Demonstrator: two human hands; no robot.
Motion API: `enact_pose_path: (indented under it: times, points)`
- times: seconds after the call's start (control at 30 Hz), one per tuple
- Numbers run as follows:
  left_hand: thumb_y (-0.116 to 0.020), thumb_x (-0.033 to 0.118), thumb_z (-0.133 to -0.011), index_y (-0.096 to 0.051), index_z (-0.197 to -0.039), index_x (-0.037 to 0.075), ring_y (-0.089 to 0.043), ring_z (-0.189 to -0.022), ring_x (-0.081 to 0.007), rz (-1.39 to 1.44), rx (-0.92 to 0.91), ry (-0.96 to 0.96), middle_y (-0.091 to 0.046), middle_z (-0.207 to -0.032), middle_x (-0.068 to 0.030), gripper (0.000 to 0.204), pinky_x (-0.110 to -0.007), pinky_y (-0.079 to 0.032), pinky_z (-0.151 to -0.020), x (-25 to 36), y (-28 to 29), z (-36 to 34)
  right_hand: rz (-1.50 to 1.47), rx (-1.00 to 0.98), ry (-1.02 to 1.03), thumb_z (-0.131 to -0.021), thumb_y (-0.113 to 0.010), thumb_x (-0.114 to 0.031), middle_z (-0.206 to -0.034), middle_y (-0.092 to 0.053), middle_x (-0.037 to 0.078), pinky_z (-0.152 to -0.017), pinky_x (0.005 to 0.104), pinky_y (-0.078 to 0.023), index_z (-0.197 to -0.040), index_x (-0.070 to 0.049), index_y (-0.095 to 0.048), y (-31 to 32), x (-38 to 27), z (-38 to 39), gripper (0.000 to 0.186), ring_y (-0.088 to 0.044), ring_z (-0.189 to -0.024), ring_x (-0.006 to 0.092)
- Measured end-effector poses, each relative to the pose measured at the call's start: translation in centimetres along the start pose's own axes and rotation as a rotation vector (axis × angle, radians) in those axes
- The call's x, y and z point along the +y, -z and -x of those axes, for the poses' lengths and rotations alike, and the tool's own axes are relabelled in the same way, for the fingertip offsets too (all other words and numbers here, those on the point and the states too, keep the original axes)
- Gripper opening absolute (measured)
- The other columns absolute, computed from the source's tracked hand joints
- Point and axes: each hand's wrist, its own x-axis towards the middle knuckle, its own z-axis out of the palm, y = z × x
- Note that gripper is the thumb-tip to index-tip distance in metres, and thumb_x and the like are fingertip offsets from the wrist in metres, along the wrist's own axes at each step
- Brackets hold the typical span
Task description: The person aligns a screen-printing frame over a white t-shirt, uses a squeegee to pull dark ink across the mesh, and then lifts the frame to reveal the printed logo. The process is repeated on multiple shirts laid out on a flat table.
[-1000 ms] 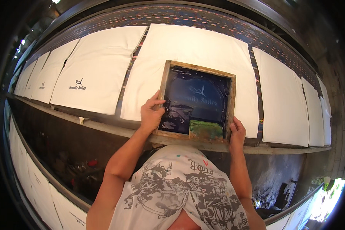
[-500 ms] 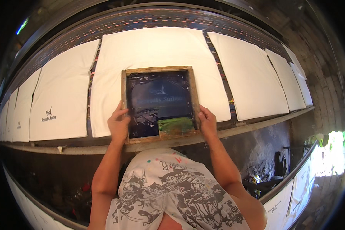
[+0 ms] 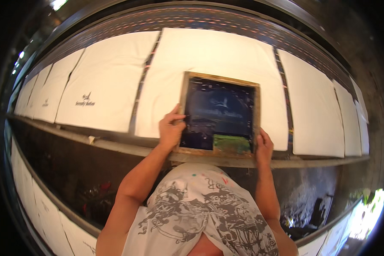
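Note:
A screen-printing frame (image 3: 222, 123) with wooden sides and dark, inky mesh lies on a white cloth (image 3: 217, 51) in front of me. Pale lettering and a small emblem show through the mesh. In its lower right corner sits a green-stained block (image 3: 231, 144); whether it is a squeegee I cannot tell. My left hand (image 3: 171, 129) is closed on the frame's left side, thumb and fingers at the wood. On the opposite side, near the lower right corner, my right hand (image 3: 264, 149) grips the edge.
More white cloths lie in a row along the table: one with a dark print (image 3: 85, 100) to the left, a plain one (image 3: 313, 106) to the right. The table's front edge (image 3: 119, 146) runs close before my body. Behind me, another row of cloths (image 3: 47, 205) lies along a second table.
The view has swung, so table, cloths and frame appear farther right and tilted. Both hands keep their hold on the frame, which shows no clear shift on the cloth.

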Motion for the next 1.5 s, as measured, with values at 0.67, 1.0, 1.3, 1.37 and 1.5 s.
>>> enact_pose_path:
  times: [0.67,1.0,1.3,1.37,1.5]
  points:
    - [-0.075,-0.017,-0.086,-0.086,-0.11,0.002,-0.06,-0.156,-0.0313,0.058,-0.005,0.035,-0.058,-0.173,-0.0264,0.032,-0.041,-0.048,-0.129,0.2,0.3,0.3,-0.049,-0.067,0.022,-0.115,-0.065,-0.007,-0.146,-0.078,0.018,-0.113,0.0352,-0.056,-0.162,0.007,-0.063,-0.5,-2.4,0.9,0.049,-0.073,-0.13,0.0202]
    - [-0.074,-0.016,-0.089,-0.085,-0.109,-0.001,-0.062,-0.155,-0.0278,-0.003,-0.011,0.093,-0.06,-0.174,-0.0215,0.027,-0.041,-0.048,-0.128,1.2,0.6,0.6,0.473,-0.249,0.729,-0.096,-0.084,-0.008,-0.146,-0.074,0.019,-0.12,0.0516,-0.054,-0.143,-0.004,-0.078,0.3,-8.8,5.4,0.048,-0.066,-0.139,0.0423]
    - [-0.087,0.001,-0.091,-0.071,-0.15,0.0,-0.058,-0.156,-0.0372,-0.318,-0.252,0.016,-0.055,-0.177,-0.0206,0.061,-0.047,-0.047,-0.13,2.3,3.8,-2.4,0.674,-0.46,0.917,-0.091,-0.077,-0.001,-0.134,-0.077,0.011,-0.113,0.0498,-0.059,-0.137,-0.006,-0.079,-1.0,-10.2,5.1,0.047,-0.073,-0.127,0.0355]
    - [-0.092,0.007,-0.09,-0.065,-0.159,-0.002,-0.057,-0.157,-0.0411,-0.759,-0.428,-0.335,-0.053,-0.179,-0.0182,0.075,-0.05,-0.046,-0.132,5.3,5.2,-5.1,0.68,-0.449,0.921,-0.089,-0.074,0.002,-0.131,-0.079,0.012,-0.109,0.0497,-0.06,-0.135,-0.005,-0.08,-1.9,-12.0,4.6,0.047,-0.075,-0.124,0.0354]
    - [-0.099,0.018,-0.085,-0.061,-0.164,0.0,-0.049,-0.162,-0.045,-1.105,-0.755,-0.329,-0.045,-0.185,-0.0121,0.089,-0.054,-0.048,-0.13,11.1,4.4,-8.9,0.716,-0.524,0.818,-0.087,-0.069,0.008,-0.127,-0.082,0.013,-0.104,0.0493,-0.061,-0.133,-0.005,-0.08,-2.6,-12.9,2.8,0.049,-0.076,-0.12,0.036]
